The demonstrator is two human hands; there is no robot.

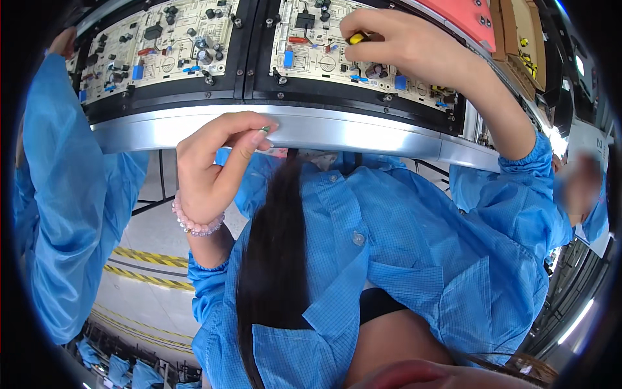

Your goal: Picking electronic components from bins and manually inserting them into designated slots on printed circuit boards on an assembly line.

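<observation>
My left hand [217, 162] is raised over the silver metal rail [363, 129], thumb and finger pinched on a small green component [265, 129]. My right hand [414, 48] reaches over the circuit board [324, 76] in front of me, its fingers closed around a yellow-and-black component [357, 39]. That component is at the board's surface; whether it is seated there cannot be seen. Around it stand a blue block-shaped part [288, 59], a red part [297, 40] and dark round capacitors. The board sits in a black frame [249, 78].
Another populated board [181, 48] lies in the frame to the left. A co-worker's blue sleeve [61, 162] and hand [63, 43] are at the far left. A red-pink panel [463, 19] and a cardboard box [521, 39] with yellow parts are at the upper right.
</observation>
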